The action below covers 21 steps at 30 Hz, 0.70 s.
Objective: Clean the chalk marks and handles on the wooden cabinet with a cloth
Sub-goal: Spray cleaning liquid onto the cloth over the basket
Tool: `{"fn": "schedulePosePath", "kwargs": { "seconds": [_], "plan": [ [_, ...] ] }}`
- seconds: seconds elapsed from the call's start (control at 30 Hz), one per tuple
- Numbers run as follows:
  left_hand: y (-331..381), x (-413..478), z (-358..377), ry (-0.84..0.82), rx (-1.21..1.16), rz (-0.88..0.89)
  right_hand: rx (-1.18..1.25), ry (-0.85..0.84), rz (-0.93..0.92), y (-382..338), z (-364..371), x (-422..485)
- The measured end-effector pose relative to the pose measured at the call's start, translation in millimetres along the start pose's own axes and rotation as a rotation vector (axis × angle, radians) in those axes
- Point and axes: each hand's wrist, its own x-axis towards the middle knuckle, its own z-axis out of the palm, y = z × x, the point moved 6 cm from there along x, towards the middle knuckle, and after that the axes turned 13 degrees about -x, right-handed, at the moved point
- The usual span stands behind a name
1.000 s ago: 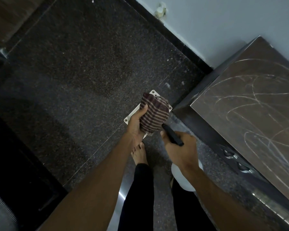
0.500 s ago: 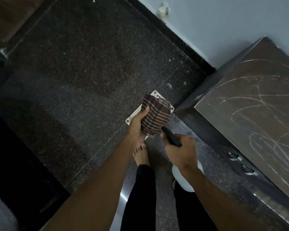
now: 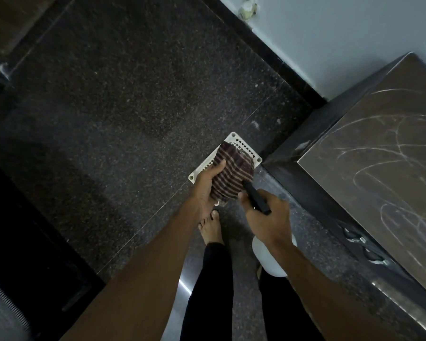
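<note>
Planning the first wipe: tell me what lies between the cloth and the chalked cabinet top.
Head view: between cloth and chalked top, only the white grille's corner, a floor strip and the cabinet's dark edge.

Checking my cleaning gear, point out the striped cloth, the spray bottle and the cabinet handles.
striped cloth (image 3: 233, 178): head view, bunched middle.
spray bottle (image 3: 266, 262): head view, white body.
cabinet handles (image 3: 353, 235): head view, upper handle.

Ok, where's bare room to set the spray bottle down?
The chalk-marked cabinet top, at right, holds nothing. The dark floor left of the white grille is bare too. Crowded: around the bare foot, grille and cabinet front.
</note>
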Motion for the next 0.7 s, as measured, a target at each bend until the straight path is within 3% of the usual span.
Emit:
{"fn": "schedulePosePath", "kwargs": {
  "seconds": [0.2,0.43,0.53,0.63,0.7],
  "plan": [
    [11,17,-15,0.106,-0.047,0.058,-0.091,-0.079,-0.149,7,18,21],
    [21,62,-49,0.192,-0.074,0.114,-0.193,0.039,-0.343,25,48,71],
    [20,89,-69,0.199,-0.043,0.148,-0.352,0.076,-0.321,39,62,108],
    [16,106,-83,0.204,-0.047,0.157,-0.208,-0.016,-0.221,52,83,142],
    [9,114,-90,0.208,-0.056,0.16,-0.133,-0.007,-0.248,57,97,159]
  ]
}}
